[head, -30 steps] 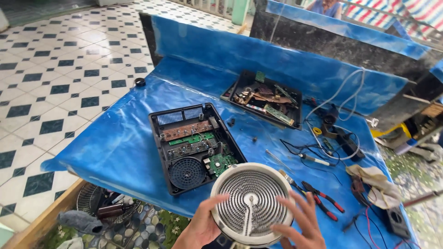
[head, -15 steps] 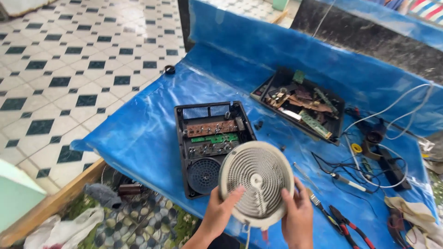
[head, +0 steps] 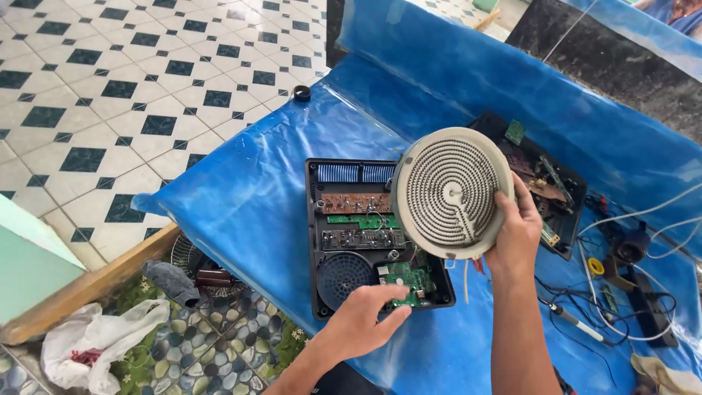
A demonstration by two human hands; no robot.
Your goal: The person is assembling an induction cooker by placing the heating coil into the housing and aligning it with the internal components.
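An informal repair workshop (tiled floor): opened appliance casings (head: 369,238), circuit boards, a soldering iron (head: 578,324) on blue tarp (head: 241,205).

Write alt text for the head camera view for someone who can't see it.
A person's right hand holds up a round coil heating element while the left hand touches a green circuit board inside an opened black cooker housing on a blue tarp-covered table. Tools and cables lie to the right.

Heating coil (head: 450,192) in right hand (head: 515,238)
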